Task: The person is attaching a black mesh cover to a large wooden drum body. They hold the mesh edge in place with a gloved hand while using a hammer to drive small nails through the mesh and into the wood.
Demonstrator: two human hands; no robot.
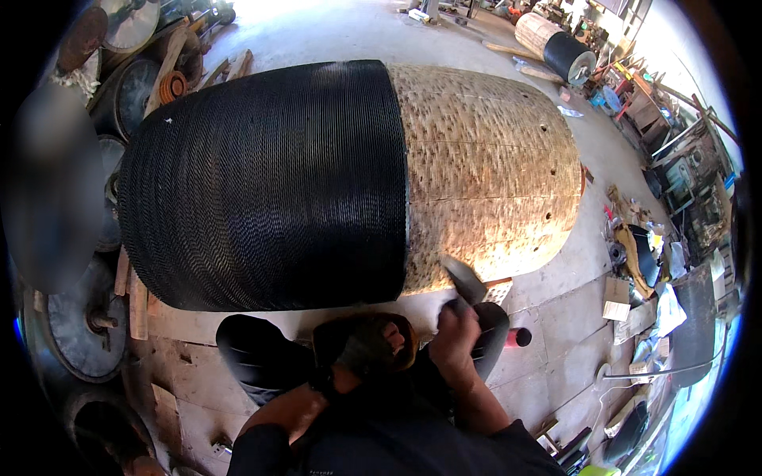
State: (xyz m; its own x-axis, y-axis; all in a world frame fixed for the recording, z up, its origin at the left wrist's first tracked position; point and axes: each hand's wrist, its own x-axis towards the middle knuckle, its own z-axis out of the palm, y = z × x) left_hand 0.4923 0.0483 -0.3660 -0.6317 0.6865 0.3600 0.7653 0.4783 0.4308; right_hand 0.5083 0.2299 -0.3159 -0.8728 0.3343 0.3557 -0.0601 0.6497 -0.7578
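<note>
One right-hand grip [455,335] curls snugly around a blurred tool [464,281].

Your view comes from the left fisheye worn on your head, tipped down and forward. Your left hand [370,349] and right hand [456,336] sit near the lens, at lower centre; the big roller [349,182] spans the middle, just beyond, while the floor [333,38] recedes toward the top.

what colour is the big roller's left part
The left part is ridged black, best seen in the head view.
</note>
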